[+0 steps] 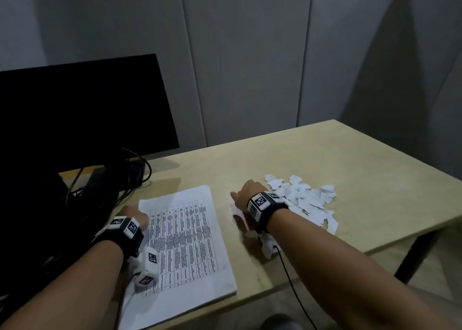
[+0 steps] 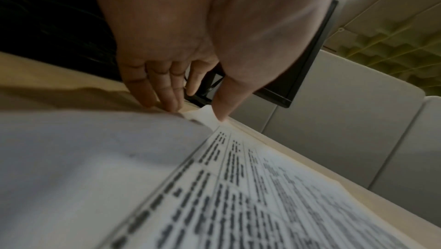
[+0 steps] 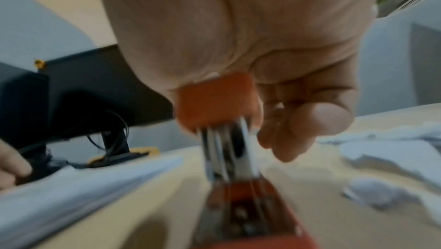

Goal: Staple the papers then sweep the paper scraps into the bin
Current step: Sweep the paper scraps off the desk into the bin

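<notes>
A stack of printed papers [image 1: 185, 237] lies on the wooden table [image 1: 337, 152], left of centre. My left hand [image 1: 133, 215] is at the stack's far left corner. In the left wrist view its thumb [image 2: 223, 113] and fingers [image 2: 167, 98] pinch that corner [image 2: 201, 116], which curls up a little. My right hand [image 1: 246, 193] hovers between the papers and a pile of white paper scraps [image 1: 303, 198]. It grips an orange-red stapler [image 3: 214, 102], whose metal nose points down at the table. The head view hides most of the stapler. No bin is in view.
A dark monitor [image 1: 75, 109] stands at the back left, with black cables [image 1: 132, 177] behind the papers. Grey padded panels [image 1: 250, 54] wall in the desk. The table's right edge [image 1: 412, 232] runs just past the scraps. A black cable [image 1: 292, 287] hangs off the front edge.
</notes>
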A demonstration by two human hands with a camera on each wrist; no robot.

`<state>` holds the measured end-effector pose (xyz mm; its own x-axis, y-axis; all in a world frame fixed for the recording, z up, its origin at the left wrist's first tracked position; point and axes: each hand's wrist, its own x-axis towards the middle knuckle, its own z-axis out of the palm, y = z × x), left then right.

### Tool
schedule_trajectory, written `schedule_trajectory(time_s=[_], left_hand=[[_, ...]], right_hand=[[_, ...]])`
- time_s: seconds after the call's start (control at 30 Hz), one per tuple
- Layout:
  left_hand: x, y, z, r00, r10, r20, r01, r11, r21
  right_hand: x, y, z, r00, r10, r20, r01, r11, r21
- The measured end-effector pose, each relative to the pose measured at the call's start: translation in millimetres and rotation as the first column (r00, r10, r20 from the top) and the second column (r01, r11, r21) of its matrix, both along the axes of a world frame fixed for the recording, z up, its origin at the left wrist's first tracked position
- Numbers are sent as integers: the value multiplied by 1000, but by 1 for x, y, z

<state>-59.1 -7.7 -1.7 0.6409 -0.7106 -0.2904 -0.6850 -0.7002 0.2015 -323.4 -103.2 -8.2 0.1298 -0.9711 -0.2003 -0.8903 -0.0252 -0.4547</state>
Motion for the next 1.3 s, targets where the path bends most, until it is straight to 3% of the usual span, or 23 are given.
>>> schedule_trajectory(time_s=[0.07, 0.13, 0.2, 0.27, 0.33, 0.4, 0.47, 0.53, 0.6, 0.7, 0.97, 1.17, 1.3], left_hand=[[22, -11, -20, 1000, 9, 26, -5, 986, -169], [34, -13, -32, 999, -6, -35, -5, 953, -304], [5, 12, -18, 997, -73, -20, 57, 895, -442], [-36, 40, -5, 986, -140, -90, 65, 821, -567], [-72, 68, -6, 945, -275, -177, 100, 759, -644], [-106, 91, -15, 872, -432, -231, 167, 705, -689], [-137, 105, -29, 821, -518, -240, 217, 672, -709], [-167, 112, -43, 777, -582, -238, 277, 657, -702], [-192, 112, -55, 748, -619, -238, 333, 661, -673], [-224, 98, -62, 722, -656, -221, 378, 642, -667], [-279, 58, -72, 746, -641, -183, 377, 632, -677], [-293, 50, -83, 755, -623, -202, 329, 628, -706], [-292, 48, -84, 751, -616, -238, 310, 646, -697]], right_hand=[[-7, 14, 12, 998, -56, 37, 60, 993, -106], [-23, 36, 19, 991, -38, 128, 66, 973, -220], [-52, 70, 22, 960, 22, 279, 88, 922, -377], [-92, 113, 21, 893, 110, 436, 159, 830, -534], [-134, 159, 4, 838, 111, 535, 253, 789, -559], [-174, 195, -28, 820, 45, 571, 310, 803, -509], [-213, 216, -81, 851, -136, 507, 367, 845, -389], [-247, 227, -142, 861, -383, 335, 448, 883, -143], [-274, 235, -203, 846, -521, 115, 501, 849, 169], [-298, 247, -280, 866, -488, -108, 482, 758, 438], [-305, 256, -378, 852, -456, -258, 522, 692, 499], [-307, 272, -426, 823, -501, -266, 536, 535, 653], [-312, 276, -432, 831, -483, -276, 538, 572, 619]])
